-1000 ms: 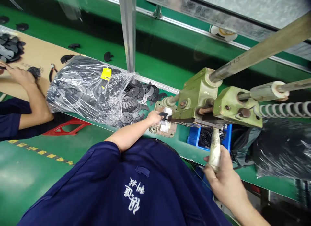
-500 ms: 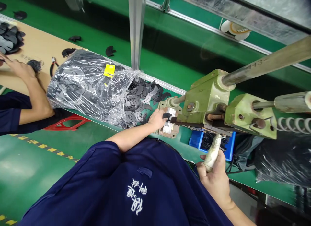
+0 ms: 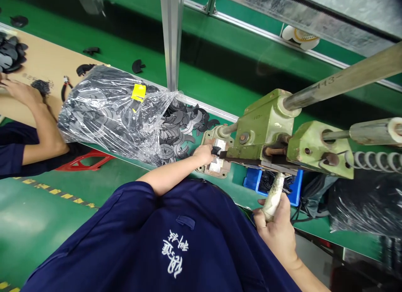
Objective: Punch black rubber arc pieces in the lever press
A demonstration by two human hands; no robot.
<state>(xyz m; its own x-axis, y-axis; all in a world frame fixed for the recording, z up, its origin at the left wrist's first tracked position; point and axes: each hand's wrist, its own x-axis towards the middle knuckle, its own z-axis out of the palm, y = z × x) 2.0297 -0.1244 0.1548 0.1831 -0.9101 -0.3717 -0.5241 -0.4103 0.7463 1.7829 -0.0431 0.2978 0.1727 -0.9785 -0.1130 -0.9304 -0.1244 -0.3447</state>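
Observation:
A green hand press (image 3: 264,130) stands on the bench in front of me. My left hand (image 3: 204,154) is closed on a small black plastic part (image 3: 216,150) at the press's base plate (image 3: 215,168), just under the ram tip. Most of that part is hidden by my fingers and the ram. Lower right, my right hand (image 3: 278,225) wraps round the worn whitish lever handle (image 3: 274,197) of the press. Left of the base lies a pile of grey and black curved plastic parts (image 3: 179,126), spilling out of a clear plastic bag (image 3: 109,112).
A blue bin (image 3: 251,177) of black pieces sits behind the lever. Farther right is a black plastic bag (image 3: 364,204). At left a co-worker's arm (image 3: 44,124) rests near pliers (image 3: 65,87) and a heap of dark parts (image 3: 12,53). A metal post (image 3: 172,40) rises behind the bag.
The view has shifted slightly, so the scene sits a little farther left. Both my hands keep their holds; the co-worker's hand has moved slightly.

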